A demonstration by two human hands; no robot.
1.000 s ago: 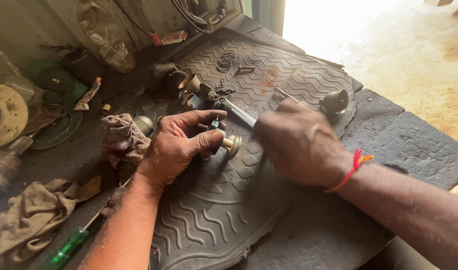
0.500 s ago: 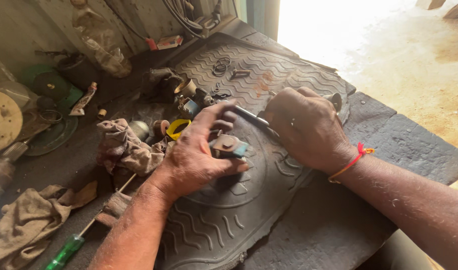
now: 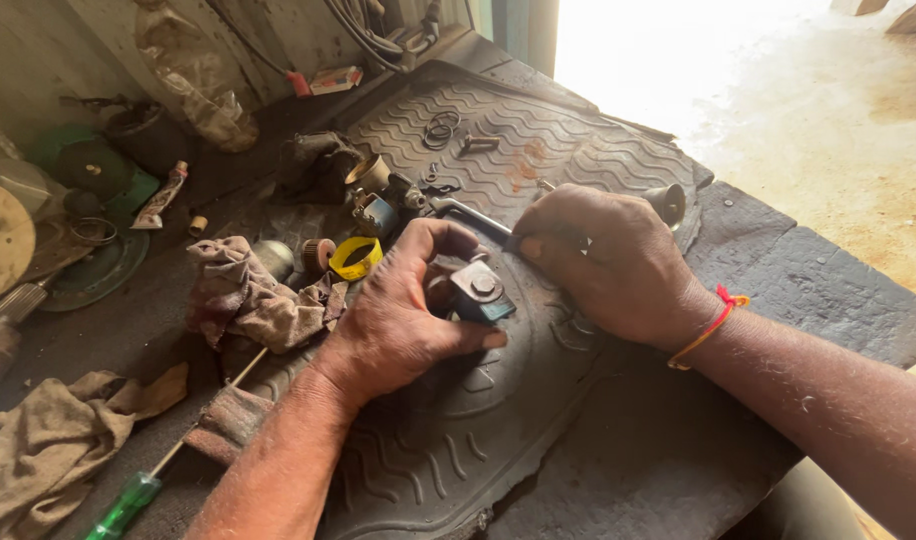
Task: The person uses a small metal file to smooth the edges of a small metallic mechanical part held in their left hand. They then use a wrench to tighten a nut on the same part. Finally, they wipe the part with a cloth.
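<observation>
Presently we note our left hand (image 3: 403,320) pinching a small metal fitting (image 3: 478,290) mid-mat (image 3: 578,130), while our right hand (image 3: 603,260), just beside it, grips a rod (image 3: 468,215) angled toward the mat's far-left corner.

— What carries it all?
— A dark tabletop (image 3: 838,290) with a ribbed rubber mat (image 3: 538,140) over it, reaching the far edge.
— Behind?
— A grimy wall (image 3: 48,50) along the far left.
— Light?
— Harsh daylight on a bare concrete floor (image 3: 828,90) past the right edge.
</observation>
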